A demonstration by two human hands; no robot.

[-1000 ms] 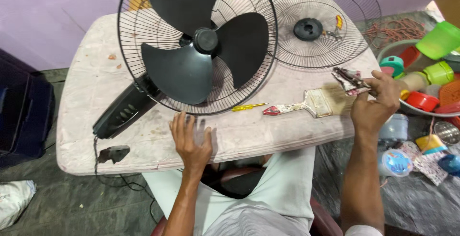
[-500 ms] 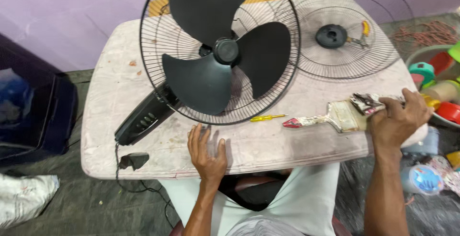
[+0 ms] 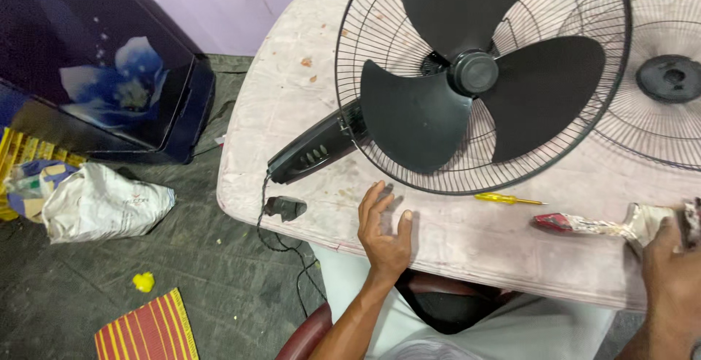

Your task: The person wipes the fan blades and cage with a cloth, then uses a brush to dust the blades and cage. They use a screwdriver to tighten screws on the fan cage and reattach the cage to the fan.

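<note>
My left hand (image 3: 383, 232) rests flat on the pale table (image 3: 292, 119), fingers spread, holding nothing, just below the rim of a black fan's wire guard (image 3: 350, 141). The fan's three black blades (image 3: 416, 119) and hub (image 3: 475, 73) lie face up, and its control neck (image 3: 314, 152) points left toward a black plug (image 3: 285, 207). My right hand (image 3: 668, 272) is at the right edge, partly cut off, gripping a small paint-stained tool (image 3: 691, 221) over the head of a stained paintbrush (image 3: 591, 223). A yellow screwdriver (image 3: 504, 198) lies between my hands.
A loose front grille (image 3: 679, 123) lies on the table's far right. On the dark floor to the left stand a dark cabinet with a flower print (image 3: 109, 75), a white sack (image 3: 102, 203) and a red striped mat (image 3: 146, 331). The fan's cord (image 3: 281, 247) hangs off the table edge.
The view has swung left, so the fan and table now sit right of centre. My left hand stays flat on the table. My right hand has slid toward the right frame edge.
</note>
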